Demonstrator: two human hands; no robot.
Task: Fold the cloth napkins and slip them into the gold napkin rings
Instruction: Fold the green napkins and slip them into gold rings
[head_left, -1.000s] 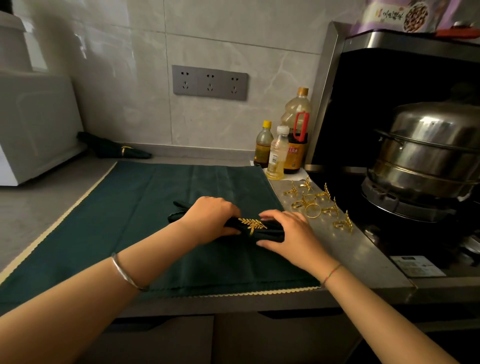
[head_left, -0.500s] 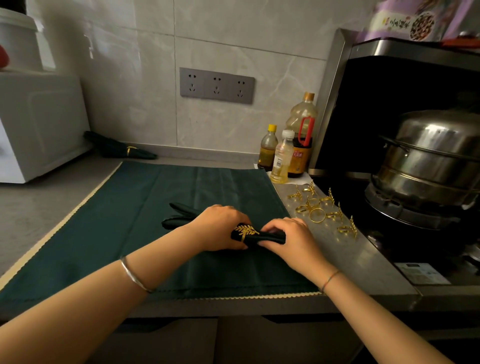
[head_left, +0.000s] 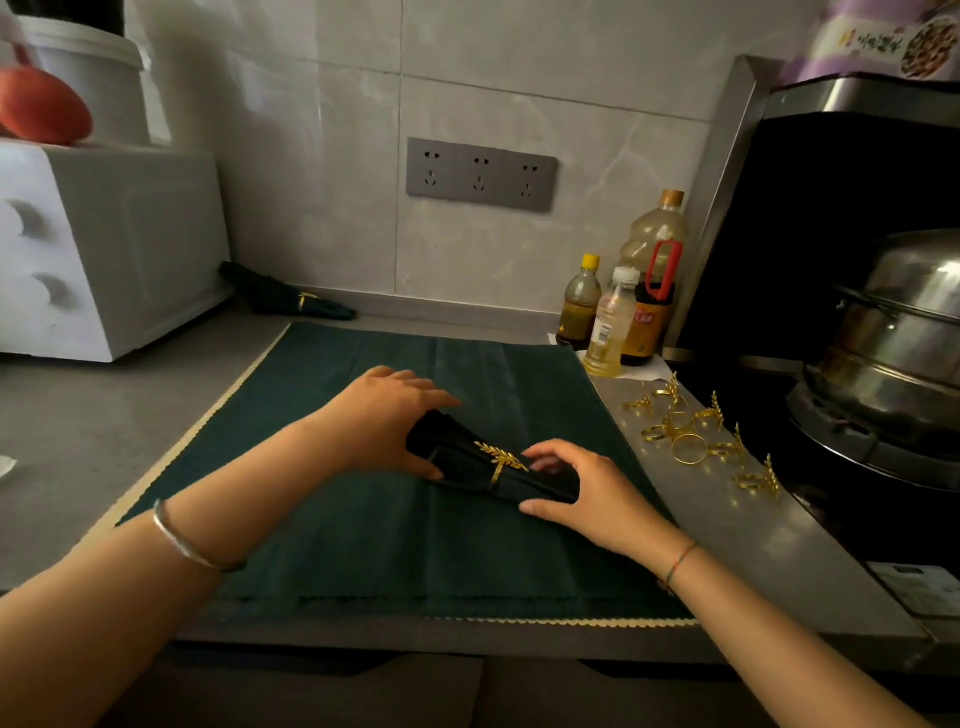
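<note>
A dark green napkin (head_left: 460, 460), folded into a narrow bundle, lies on a spread green cloth (head_left: 363, 545) with a gold leaf ring (head_left: 501, 460) around its middle. My left hand (head_left: 387, 423) holds the bundle's left end, thumb under its front edge. My right hand (head_left: 582, 491) grips the right end between thumb and curled fingers. Several loose gold napkin rings (head_left: 691, 434) lie on the steel surface to the right. Another ringed napkin (head_left: 291, 301) rests by the back wall.
A white appliance (head_left: 104, 249) stands at the left. Three bottles (head_left: 618, 312) sit at the cloth's back right corner. A steel steamer pot (head_left: 893, 353) is on the stove at the right. The counter's front edge (head_left: 415, 636) runs just below the cloth.
The bundle has turned so its left end points further back. The fanned left end that stuck out past my left hand is now gathered under it. The ring sits further along the bundle.
</note>
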